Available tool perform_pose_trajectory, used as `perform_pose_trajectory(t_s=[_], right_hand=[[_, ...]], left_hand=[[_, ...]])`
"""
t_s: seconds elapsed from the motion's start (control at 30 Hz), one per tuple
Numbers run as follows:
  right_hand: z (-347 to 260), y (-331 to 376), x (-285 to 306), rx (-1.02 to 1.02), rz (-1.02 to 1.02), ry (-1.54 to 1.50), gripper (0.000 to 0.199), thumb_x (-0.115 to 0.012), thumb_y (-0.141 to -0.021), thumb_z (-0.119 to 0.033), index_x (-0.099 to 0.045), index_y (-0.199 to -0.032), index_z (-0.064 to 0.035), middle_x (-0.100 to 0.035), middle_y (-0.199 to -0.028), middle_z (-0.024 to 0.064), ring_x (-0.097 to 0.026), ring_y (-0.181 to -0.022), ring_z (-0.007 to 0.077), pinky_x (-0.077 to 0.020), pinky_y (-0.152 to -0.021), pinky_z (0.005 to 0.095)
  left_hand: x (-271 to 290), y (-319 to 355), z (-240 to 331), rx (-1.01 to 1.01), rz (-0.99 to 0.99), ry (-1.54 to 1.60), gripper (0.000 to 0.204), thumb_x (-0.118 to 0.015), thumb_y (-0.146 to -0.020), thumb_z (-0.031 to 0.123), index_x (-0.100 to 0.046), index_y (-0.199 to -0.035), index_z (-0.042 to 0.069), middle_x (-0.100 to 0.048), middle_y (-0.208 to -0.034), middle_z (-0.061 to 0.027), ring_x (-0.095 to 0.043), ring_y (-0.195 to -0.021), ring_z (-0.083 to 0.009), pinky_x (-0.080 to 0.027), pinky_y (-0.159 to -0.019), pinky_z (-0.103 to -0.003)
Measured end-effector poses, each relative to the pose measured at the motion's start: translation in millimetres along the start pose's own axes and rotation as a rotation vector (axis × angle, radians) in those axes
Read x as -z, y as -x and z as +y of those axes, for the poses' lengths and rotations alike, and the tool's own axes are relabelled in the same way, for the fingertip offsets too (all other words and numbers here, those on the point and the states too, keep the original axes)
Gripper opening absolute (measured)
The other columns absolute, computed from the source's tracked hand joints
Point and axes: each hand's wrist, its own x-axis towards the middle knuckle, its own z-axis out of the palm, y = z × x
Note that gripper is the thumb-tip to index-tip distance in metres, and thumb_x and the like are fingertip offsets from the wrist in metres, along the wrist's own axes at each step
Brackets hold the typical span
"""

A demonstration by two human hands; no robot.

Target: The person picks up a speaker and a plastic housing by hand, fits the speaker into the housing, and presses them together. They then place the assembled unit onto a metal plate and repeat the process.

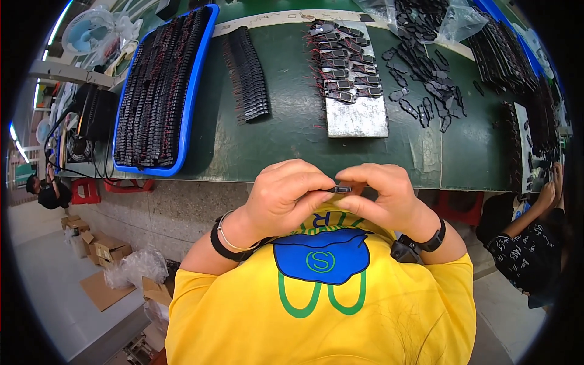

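Just off the table's near edge, my left hand (287, 193) and my right hand (384, 193) meet at the fingertips. Between them they pinch a small black plastic part (341, 190), held edge-on; its far side is covered by the fingers. Beyond my hands lies a silver metal plate (358, 119). Two columns of small black units (340, 72) with pale frames and thin red wires rest on its far portion. A loose heap of flat black frame pieces (426, 79) is spread to the right of the plate.
At left stands a blue tray (188, 115) packed with rows of black units. Beside it, a stacked row of black pieces (248, 76) lies on the green table (286, 137). Clear plastic bags (459, 24) sit far right. Another person (529, 243) works at the right; red stools (85, 190) stand below.
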Motion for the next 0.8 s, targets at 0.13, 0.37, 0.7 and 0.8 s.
perform_pose_trajectory(t_s=[0.13,0.37,0.7,0.8], right_hand=[[10.9,-8.9,0.5,0.353,-0.056,0.238,0.021,-0.076,-0.07,-0.006,-0.062,-0.085,-0.001,-0.062,-0.07,0.0112,-0.059,-0.055,0.0248,-0.0451,-0.049,0.0296],[13.4,-4.1,-6.5,0.288,-0.101,0.379,0.022,-0.078,-0.07,-0.013,-0.059,-0.077,-0.0039,-0.057,-0.064,0.0079,-0.057,-0.053,0.0249,-0.044,-0.048,0.0337],[2.6,-13.2,14.3,0.261,-0.054,0.455,0.018,-0.078,-0.068,-0.006,-0.06,-0.073,-0.0043,-0.056,-0.061,0.0074,-0.056,-0.051,0.0246,-0.0427,-0.047,0.0324],[1.1,-11.3,16.9,0.249,-0.038,0.473,0.018,-0.077,-0.067,-0.005,-0.06,-0.072,-0.0048,-0.056,-0.061,0.0069,-0.057,-0.053,0.0244,-0.0434,-0.047,0.033]], left_hand=[[-1.8,2.4,-2.0,0.001,-0.004,0.035,0.019,-0.074,-0.069,0.0,-0.067,-0.087,0.002,-0.065,-0.077,-0.0108,-0.062,-0.066,-0.0244,-0.049,-0.058,-0.032],[9.4,11.7,-7.2,0.07,-0.066,0.01,0.016,-0.074,-0.07,0.0,-0.068,-0.085,0.002,-0.065,-0.077,-0.0102,-0.063,-0.067,-0.0242,-0.049,-0.059,-0.032],[51.0,14.7,-52.5,0.211,0.328,-0.472,0.016,-0.074,-0.068,0.0,-0.067,-0.082,0.004,-0.062,-0.075,-0.0081,-0.061,-0.073,-0.0256,-0.049,-0.065,-0.034],[50.9,10.0,-60.8,0.194,0.334,-0.495,0.018,-0.074,-0.067,-0.001,-0.065,-0.083,0.004,-0.062,-0.074,-0.0078,-0.06,-0.072,-0.0261,-0.048,-0.066,-0.034]])
